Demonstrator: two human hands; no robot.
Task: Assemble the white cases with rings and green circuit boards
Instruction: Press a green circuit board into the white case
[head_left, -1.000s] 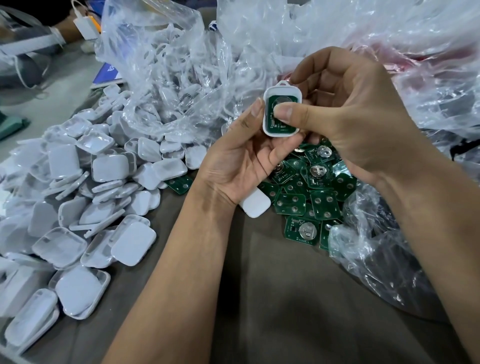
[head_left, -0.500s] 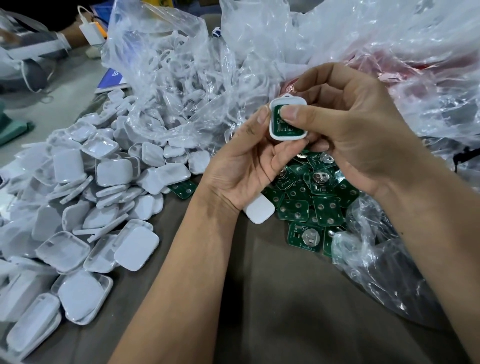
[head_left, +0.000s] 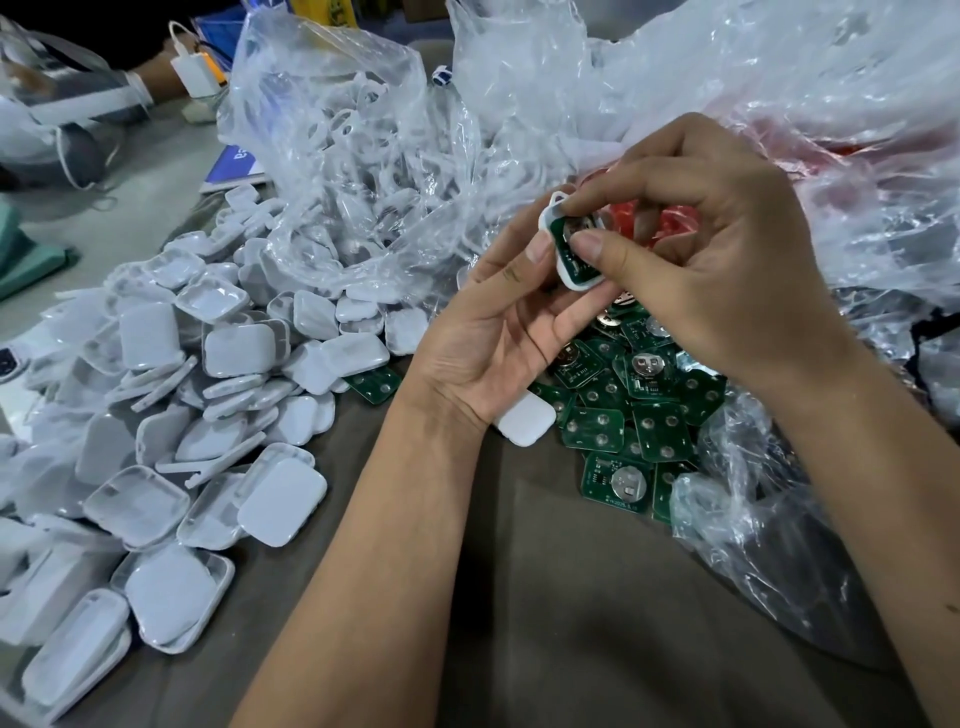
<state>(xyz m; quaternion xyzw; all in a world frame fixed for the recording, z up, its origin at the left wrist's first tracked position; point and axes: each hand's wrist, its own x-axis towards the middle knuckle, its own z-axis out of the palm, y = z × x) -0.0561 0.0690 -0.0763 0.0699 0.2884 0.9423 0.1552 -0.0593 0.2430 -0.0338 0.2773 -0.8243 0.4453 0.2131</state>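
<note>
Loose white shells (head_left: 171, 431) lie heaped at eight o'clock, green boards (head_left: 623, 410) at four. Centre, the left hand (head_left: 498, 332) curls round a white case (head_left: 569, 249) holding a board, the right hand (head_left: 717, 270) pinching it. Clear bags (head_left: 363, 156) crowd twelve.

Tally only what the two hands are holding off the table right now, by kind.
white case: 1
green circuit board: 1, seated in that case
Total: 2
The left hand and right hand both grip the case. The piles on the table are too many to count.
</note>
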